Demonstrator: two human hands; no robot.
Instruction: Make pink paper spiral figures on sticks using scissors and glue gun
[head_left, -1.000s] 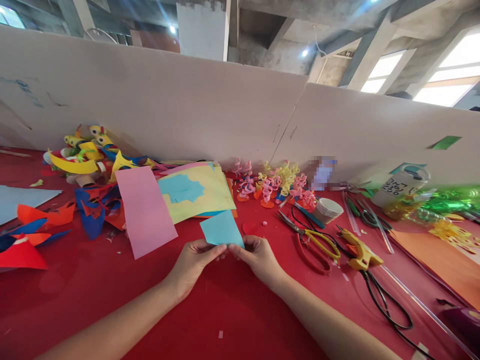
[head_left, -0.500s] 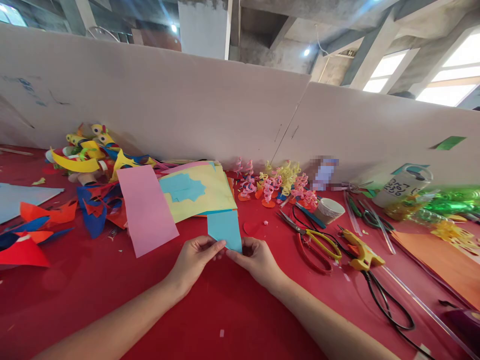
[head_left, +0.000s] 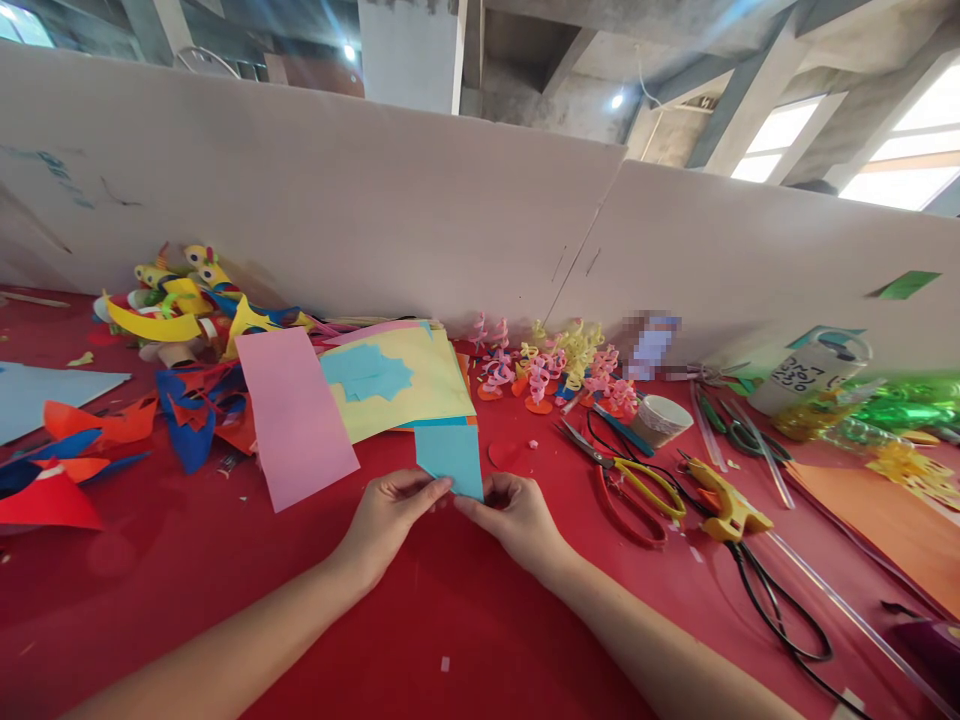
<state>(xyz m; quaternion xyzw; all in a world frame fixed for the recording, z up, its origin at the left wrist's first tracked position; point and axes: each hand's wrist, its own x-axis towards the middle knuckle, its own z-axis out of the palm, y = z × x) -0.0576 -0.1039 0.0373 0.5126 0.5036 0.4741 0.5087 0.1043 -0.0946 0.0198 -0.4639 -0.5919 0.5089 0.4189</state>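
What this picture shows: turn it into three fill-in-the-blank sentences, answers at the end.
The left hand and right hand hold a piece of paper coloured ____.
The loose pink sheet lies nearer to the ____ hand.
Right of the red-and-yellow-handled scissors lies a hot glue gun coloured ____.

Missing words: blue; left; yellow.

tabletop (head_left: 412, 640): foreground; panel (head_left: 337, 200) standing behind it.
paper piece (head_left: 454, 458): between left hand (head_left: 390, 520) and right hand (head_left: 523, 522), before the sheet stack (head_left: 442, 385).
loose sheet (head_left: 298, 420): left of the paper piece, overlapping the stack's left end.
paper spirals (head_left: 538, 380): right of the stack, before the panel.
scissors (head_left: 604, 462): right of the right hand.
glue gun (head_left: 726, 508): right of the scissors.
plastic bottles (head_left: 904, 405): far right, behind the flat sheets (head_left: 885, 520).
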